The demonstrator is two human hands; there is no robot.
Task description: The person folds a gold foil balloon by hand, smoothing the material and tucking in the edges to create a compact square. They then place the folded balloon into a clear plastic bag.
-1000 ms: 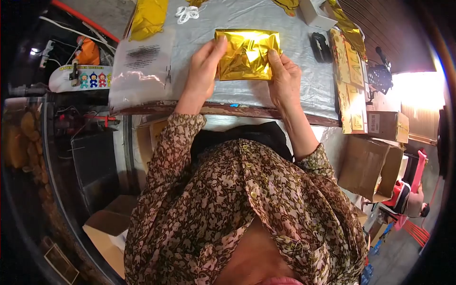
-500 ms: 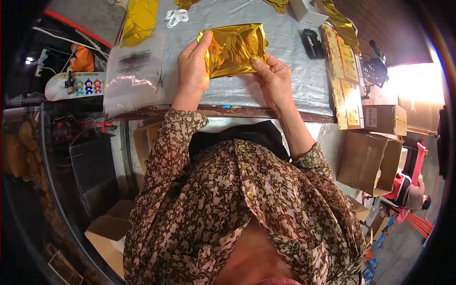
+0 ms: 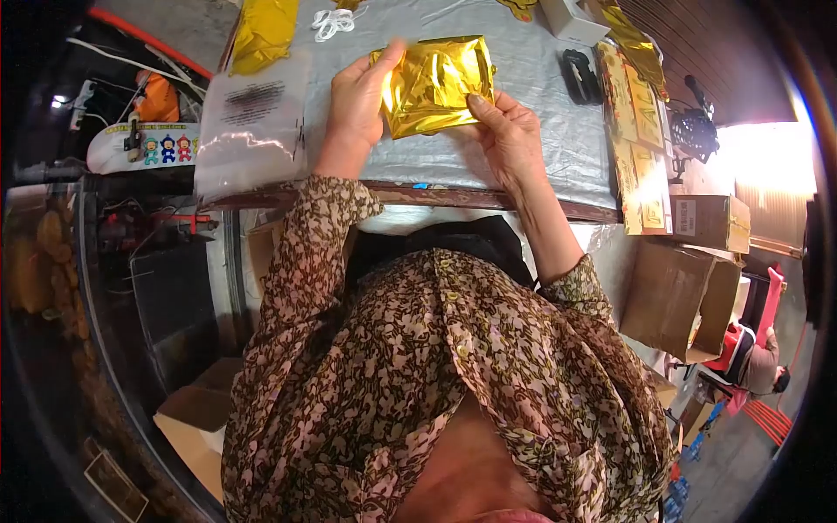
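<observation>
A folded sheet of shiny gold foil (image 3: 436,83) is held up above the table between both hands. My left hand (image 3: 359,100) grips its left edge, thumb at the upper left corner and the other fingers hidden behind. My right hand (image 3: 510,131) pinches the lower right corner, with the thumb on the front face. Beyond the foil, a coil of white cord (image 3: 333,24) lies on the silver table cover (image 3: 549,161). To the right of the right hand is a black stapler-like object (image 3: 580,77).
Left on the table are a clear plastic bag (image 3: 253,131) and more gold foil (image 3: 264,35). Along the right edge lie printed gold packs (image 3: 632,139) and a white box (image 3: 574,22). Cardboard boxes (image 3: 667,292) stand at the right; another person (image 3: 760,366) is far right.
The foil has tilted slightly and its right part looks more folded in. My left thumb has slid a little along the top edge. Both hands keep hold.
</observation>
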